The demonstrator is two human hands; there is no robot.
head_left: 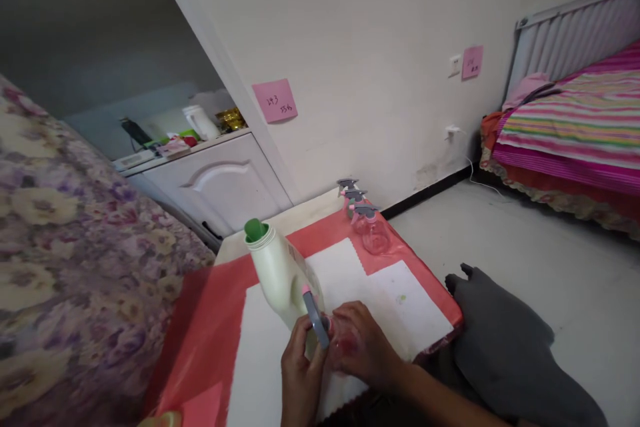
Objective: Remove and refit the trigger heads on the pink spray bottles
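My left hand [299,373] pinches the grey trigger head [315,317] of a small pink spray bottle. My right hand [361,344] wraps round that bottle's clear pink body [345,341], mostly hidden under the fingers. Just behind them a large white jug [278,267] with a green opening stands on white cloth [380,293] laid over a red-covered small table [210,320]. Three more small pink spray bottles [369,227] with grey heads stand in a row at the table's far corner.
A floral bedspread [75,260] fills the left. A white cabinet [220,180] with clutter on top stands behind the table. A grey garment [505,347] lies on the floor at right; a striped bed [575,127] and radiator are beyond.
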